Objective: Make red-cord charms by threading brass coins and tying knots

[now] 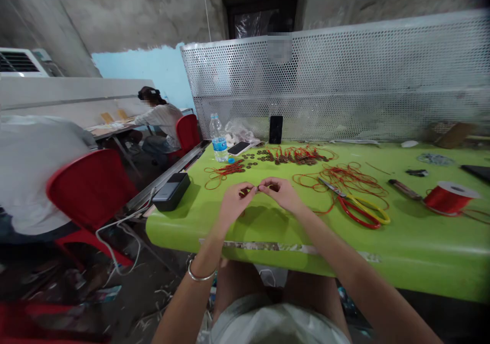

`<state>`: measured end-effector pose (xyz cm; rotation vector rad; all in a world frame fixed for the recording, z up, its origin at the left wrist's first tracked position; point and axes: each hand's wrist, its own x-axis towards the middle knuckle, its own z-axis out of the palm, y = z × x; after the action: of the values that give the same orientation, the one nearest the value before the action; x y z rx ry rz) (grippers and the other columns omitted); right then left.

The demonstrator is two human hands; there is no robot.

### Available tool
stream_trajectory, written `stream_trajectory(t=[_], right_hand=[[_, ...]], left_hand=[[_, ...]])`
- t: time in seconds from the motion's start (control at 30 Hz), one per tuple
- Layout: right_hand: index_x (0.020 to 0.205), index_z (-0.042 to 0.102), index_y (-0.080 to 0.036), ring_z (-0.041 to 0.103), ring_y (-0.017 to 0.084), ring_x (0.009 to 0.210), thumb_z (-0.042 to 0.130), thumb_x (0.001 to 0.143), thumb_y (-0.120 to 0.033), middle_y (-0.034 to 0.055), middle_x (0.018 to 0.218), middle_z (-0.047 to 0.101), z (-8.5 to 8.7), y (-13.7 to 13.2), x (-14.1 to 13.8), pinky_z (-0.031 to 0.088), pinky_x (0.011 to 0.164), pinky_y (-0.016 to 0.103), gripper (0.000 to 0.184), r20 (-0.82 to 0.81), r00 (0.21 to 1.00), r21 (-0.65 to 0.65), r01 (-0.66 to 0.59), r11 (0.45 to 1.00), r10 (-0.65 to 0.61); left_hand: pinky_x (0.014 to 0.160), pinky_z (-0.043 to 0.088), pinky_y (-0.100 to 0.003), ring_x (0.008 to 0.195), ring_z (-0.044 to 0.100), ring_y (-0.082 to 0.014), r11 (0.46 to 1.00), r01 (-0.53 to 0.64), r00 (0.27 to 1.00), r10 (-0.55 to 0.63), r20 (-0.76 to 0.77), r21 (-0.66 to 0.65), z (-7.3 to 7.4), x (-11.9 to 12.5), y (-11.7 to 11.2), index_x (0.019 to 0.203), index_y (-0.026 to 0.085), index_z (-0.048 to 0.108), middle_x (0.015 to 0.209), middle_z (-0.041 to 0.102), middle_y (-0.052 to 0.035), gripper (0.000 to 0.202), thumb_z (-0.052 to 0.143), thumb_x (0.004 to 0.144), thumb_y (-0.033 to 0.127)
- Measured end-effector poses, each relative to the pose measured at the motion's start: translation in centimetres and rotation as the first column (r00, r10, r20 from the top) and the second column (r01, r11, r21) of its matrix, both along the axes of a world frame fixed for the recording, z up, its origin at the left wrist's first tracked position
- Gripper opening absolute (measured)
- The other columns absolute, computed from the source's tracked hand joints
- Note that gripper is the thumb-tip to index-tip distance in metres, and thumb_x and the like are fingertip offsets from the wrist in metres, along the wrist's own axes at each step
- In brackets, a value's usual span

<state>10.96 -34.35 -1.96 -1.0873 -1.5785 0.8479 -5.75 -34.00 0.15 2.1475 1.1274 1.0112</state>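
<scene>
Over green table (268,237), left hand (234,202) and right hand (284,193) meet, pinching.

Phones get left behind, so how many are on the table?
2. One phone stands against the perforated panel; the other lies flat beside the water bottle. A dark slab far right may be another.

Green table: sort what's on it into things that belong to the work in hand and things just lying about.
Likely in use: small item pinched by left hand and right hand; red cords; dark discs; scissors; red spool.
Lying about: water bottle; upright phone; flat phone; black box; plastic bag.
</scene>
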Motion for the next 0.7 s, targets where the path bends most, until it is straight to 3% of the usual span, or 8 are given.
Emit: stream_trajectory(t=[0.13, 0.23, 0.47, 0.7], right_hand=[[0.078, 0.061, -0.016, 0.038, 0.009, 0.048, 0.061, 0.07, -0.051, 0.0027, 0.071, 0.061, 0.6, -0.2, 0.0, 0.028, 0.046, 0.024, 0.036, -0.057, 0.998, 0.021, 0.039, 0.999, -0.038], [0.079, 0.061, -0.015, 0.034, 0.008, 0.047, 0.061, 0.071, -0.049, 0.0028, 0.072, 0.06, 0.7, -0.2, 0.1, 0.025, 0.045, 0.023, 0.035, -0.091, 0.995, 0.022, 0.037, 0.999, -0.035], [0.079, 0.059, -0.015, 0.035, 0.007, 0.047, 0.059, 0.073, -0.044, 0.0022, 0.073, 0.058, 0.5, -0.1, 0.0, 0.025, 0.045, 0.023, 0.029, -0.09, 0.995, 0.047, 0.041, 0.998, -0.037], [0.078, 0.059, -0.016, 0.036, 0.007, 0.046, 0.057, 0.074, -0.042, 0.0024, 0.074, 0.06, 0.7, -0.2, 0.0, 0.028, 0.046, 0.023, 0.026, -0.054, 0.994, 0.076, 0.1, 0.992, -0.096]], left_hand=[[0.067, 0.043, -0.026, 0.074, 0.06, -0.017, 0.987, 0.046, 0.98, -0.015, -0.198, 0.152, 2.5, 0.1, 0.2, 0.077, 0.017, 0.067, 0.08, 0.068, -0.0039, 0.02, 0.051, 0.082, 0.029], [0.075, 0.044, -0.029, 0.08, 0.061, -0.0187, 0.975, 0.043, 0.959, 0.021, -0.283, 0.217, 3.4, 0.2, 0.4, 0.08, 0.018, 0.068, 0.087, 0.069, -0.0043, 0.018, 0.053, 0.082, 0.028], [0.077, 0.045, -0.03, 0.083, 0.062, -0.0185, 0.972, 0.037, 0.954, 0.035, -0.298, 0.233, 3.1, 0.2, 0.6, 0.081, 0.02, 0.071, 0.087, 0.07, -0.0035, 0.02, 0.053, 0.084, 0.028], [0.068, 0.044, -0.025, 0.08, 0.059, -0.0162, 0.976, -0.026, 0.955, 0.089, -0.283, 0.217, 2.8, 0.1, 0.8, 0.09, 0.022, 0.072, 0.091, 0.063, -0.0034, 0.022, 0.053, 0.084, 0.033]])
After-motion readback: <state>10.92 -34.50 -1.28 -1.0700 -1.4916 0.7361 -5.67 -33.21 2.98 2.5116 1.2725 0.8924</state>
